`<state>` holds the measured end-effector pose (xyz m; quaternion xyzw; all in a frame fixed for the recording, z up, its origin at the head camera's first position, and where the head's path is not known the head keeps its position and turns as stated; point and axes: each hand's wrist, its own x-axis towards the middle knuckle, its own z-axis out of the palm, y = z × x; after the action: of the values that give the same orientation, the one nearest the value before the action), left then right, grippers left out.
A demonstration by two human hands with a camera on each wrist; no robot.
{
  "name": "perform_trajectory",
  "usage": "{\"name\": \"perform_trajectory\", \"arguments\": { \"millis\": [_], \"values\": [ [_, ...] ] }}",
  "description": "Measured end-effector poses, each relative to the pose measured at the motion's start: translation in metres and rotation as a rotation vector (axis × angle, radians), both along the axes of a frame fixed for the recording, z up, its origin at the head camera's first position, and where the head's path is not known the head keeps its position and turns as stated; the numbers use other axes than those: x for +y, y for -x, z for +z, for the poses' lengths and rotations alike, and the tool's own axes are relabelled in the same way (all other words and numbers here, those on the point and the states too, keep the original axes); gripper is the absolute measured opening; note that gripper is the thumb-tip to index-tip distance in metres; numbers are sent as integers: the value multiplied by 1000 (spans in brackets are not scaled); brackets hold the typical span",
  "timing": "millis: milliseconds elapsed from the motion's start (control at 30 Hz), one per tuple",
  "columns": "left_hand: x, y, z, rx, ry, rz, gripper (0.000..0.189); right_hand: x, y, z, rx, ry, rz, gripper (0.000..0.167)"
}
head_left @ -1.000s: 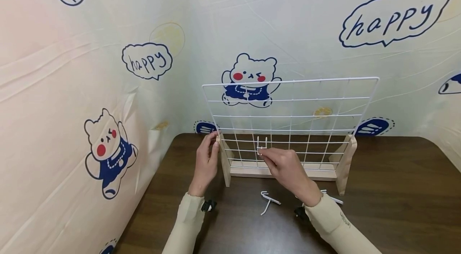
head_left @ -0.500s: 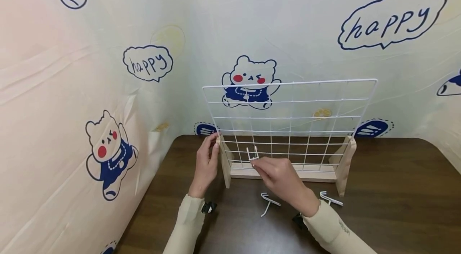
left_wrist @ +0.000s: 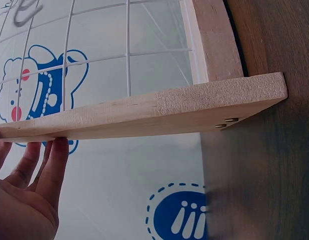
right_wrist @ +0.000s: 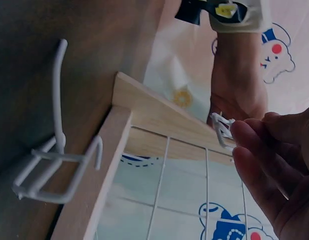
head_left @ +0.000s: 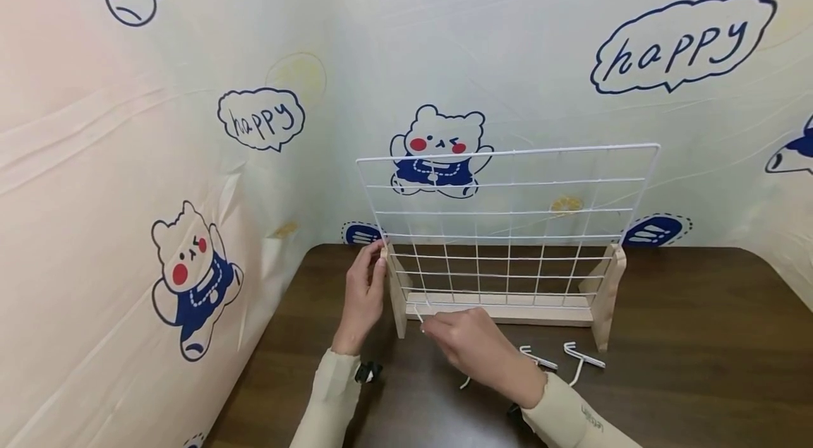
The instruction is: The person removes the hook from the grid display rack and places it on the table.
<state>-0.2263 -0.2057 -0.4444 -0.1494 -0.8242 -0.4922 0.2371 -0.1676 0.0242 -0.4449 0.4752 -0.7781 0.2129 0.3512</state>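
My left hand [head_left: 363, 300] grips the left wooden side panel [left_wrist: 144, 117] of a white wire grid rack [head_left: 508, 153], thumb on one face and fingers on the other. My right hand [head_left: 473, 346] pinches a small white wire hook [right_wrist: 223, 131] between thumb and fingertips, low before the rack's left part. The fingers cover part of this hook. Two more white hooks, a right one [head_left: 587, 356] and a nearer one [head_left: 540, 360], lie on the table right of my right hand. A prong tip [head_left: 466, 383] of another shows below that hand.
The rack stands on a brown wooden table [head_left: 699, 321], its wooden base bar [head_left: 508, 314] joining the two sides. A curtain [head_left: 540, 67] printed with bears and "happy" bubbles hangs behind and to the left.
My right hand has moved down and left with its hook, from in front of the middle wires to near the base bar. My left hand keeps its grip on the side panel.
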Motion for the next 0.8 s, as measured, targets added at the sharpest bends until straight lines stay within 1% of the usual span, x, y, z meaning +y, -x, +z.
{"name": "perform_trajectory", "arguments": {
  "millis": [267, 467, 600, 800],
  "values": [
    [0, 0, -2, 19, 8, 4, 35, -5, -3, -10, -30, -102, -64, 24],
    [0, 0, -1, 18, 15, 6, 35, -9, -3, -16, -85, -184, -94, 24],
    [0, 0, -1, 19, 17, 5, 35, -9, -4, -17, -97, -206, -105, 23],
    [0, 0, 0, -2, 15, 8, 34, -11, -4, -18, -110, -230, -111, 22]
  ]
}}
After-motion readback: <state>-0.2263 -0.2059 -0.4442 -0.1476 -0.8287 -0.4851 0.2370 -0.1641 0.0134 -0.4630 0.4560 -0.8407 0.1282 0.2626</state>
